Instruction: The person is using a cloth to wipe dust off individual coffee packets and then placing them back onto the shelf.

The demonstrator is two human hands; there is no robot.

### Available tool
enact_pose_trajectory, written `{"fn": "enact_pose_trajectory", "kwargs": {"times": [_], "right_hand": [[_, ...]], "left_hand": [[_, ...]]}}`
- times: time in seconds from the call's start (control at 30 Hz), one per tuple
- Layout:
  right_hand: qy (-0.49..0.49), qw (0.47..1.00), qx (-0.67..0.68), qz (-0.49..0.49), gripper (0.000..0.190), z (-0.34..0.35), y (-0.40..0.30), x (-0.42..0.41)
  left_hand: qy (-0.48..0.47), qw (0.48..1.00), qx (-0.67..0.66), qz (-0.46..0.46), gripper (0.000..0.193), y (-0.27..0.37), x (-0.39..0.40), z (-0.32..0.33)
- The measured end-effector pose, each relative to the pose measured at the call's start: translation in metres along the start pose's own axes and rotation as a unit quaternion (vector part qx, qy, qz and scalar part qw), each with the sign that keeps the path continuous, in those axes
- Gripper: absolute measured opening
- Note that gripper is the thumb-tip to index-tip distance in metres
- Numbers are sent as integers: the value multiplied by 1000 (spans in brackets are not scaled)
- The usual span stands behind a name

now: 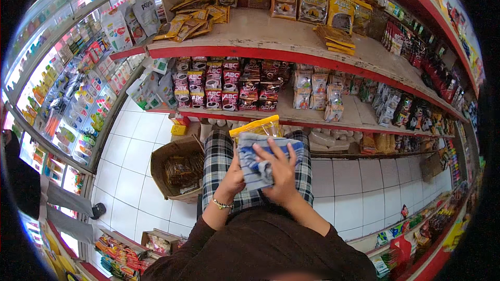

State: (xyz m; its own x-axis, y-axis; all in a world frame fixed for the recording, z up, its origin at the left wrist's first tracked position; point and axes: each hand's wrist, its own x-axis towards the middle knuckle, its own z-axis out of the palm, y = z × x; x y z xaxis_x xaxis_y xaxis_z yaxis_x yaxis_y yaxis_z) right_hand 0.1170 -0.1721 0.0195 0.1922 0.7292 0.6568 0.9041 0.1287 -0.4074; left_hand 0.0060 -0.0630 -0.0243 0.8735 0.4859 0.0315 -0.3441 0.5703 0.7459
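Note:
Above my lap is a yellow-topped plastic packet [258, 125] with a clear section. A blue-and-white striped cloth [250, 150] covers most of its front. My left hand [234, 175] grips the packet by its left side, fingers hidden behind it. On the cloth, the fingers of my right hand [283, 169] are spread and slightly blurred, holding the fabric against the packet. Ahead, similar yellow-edged packets lie in a loose pile [191, 21] on the upper shelf [254, 31]. Others stand upright in a row [285, 3], with a small flat stack [336, 39] before them.
A cardboard box [172, 189] of brownish packets stands on the tiled floor beside my left leg. The lower shelf [287, 113] carries hanging strips of coffee sachets [222, 84]. Glass display cases [74, 97] line the left, where another person's leg [68, 201] is visible.

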Motion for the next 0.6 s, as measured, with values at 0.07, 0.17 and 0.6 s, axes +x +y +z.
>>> {"fn": "enact_pose_trajectory", "kwargs": {"times": [0.07,0.17,0.6], "right_hand": [[61,998,-2,33,41,-1,8,5],[109,989,60,84,40,1,25,10],[83,992,73,69,42,13,25,-20]], "left_hand": [[-7,997,58,41,88,-6,1,-3],[-16,991,114,74,92,-8,3,1],[2,974,-218,61,68,-5,1,-3]]}}
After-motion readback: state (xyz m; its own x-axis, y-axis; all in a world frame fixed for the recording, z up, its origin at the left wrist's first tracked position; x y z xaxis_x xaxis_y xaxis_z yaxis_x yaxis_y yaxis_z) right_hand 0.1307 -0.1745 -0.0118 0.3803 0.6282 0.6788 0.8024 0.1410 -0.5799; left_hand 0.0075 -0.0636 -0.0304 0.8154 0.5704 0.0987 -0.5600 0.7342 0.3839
